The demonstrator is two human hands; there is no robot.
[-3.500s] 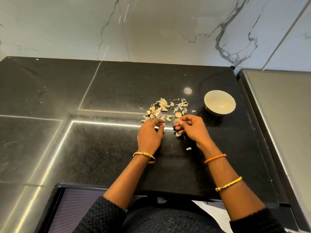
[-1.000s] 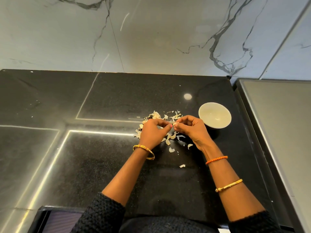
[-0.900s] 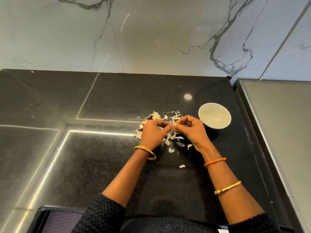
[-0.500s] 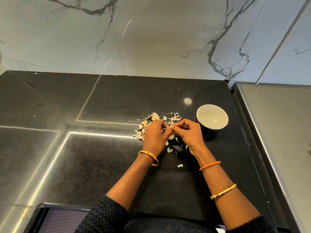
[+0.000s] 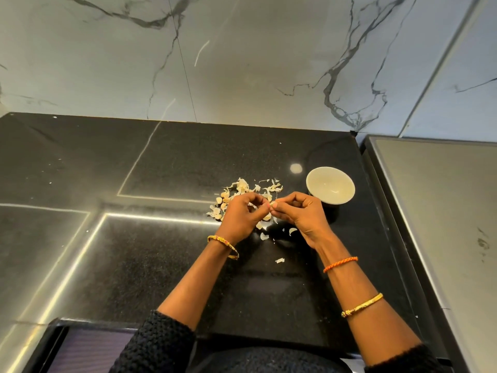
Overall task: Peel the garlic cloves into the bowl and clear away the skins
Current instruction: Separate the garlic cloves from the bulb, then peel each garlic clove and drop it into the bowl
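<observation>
place: kitchen | evidence: black stone counter (image 5: 188, 157), marble wall (image 5: 242, 63), garlic skins (image 5: 242, 185)

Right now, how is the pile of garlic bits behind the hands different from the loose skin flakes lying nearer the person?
The pile of cloves and papery skins lies heaped together beyond the knuckles, left of the white bowl; the loose pale skin flakes lie scattered singly nearer the person. The pile mixes tan cloves with white skins; the flakes look like skin only. Both rest on the black speckled countertop, outside the bowl.
</observation>
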